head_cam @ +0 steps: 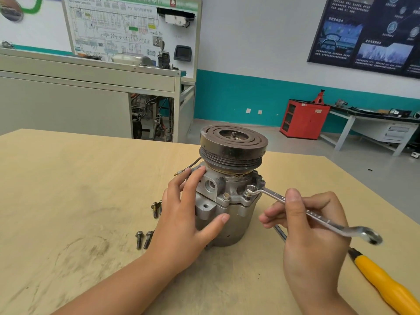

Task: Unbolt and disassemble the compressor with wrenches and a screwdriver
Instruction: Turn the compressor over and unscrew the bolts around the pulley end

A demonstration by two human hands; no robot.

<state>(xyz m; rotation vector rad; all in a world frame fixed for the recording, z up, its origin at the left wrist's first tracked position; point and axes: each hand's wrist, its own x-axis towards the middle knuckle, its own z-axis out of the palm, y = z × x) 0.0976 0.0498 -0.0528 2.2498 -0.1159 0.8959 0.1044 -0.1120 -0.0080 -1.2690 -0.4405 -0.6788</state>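
Observation:
The grey metal compressor (pixel 229 201) stands upright on the table, its dark grooved pulley (pixel 234 144) on top. My left hand (pixel 184 214) grips the compressor's left side, thumb across the front of the body. A silver ring wrench (pixel 316 215) is held in my right hand (pixel 306 230), and its ring end sits over a bolt (pixel 248 192) on the compressor's flange. Another bolt (pixel 226 196) sits in the flange just to the left. A yellow-handled screwdriver (pixel 381 278) lies on the table partly under my right hand.
Several loose bolts (pixel 143 238) lie on the wooden table (pixel 68 201) left of the compressor, more bolts (pixel 155 209) beside my left hand. A thin wire (pixel 193 164) trails from the compressor's back left. Beyond the table stand a training bench, a red cabinet and a workbench.

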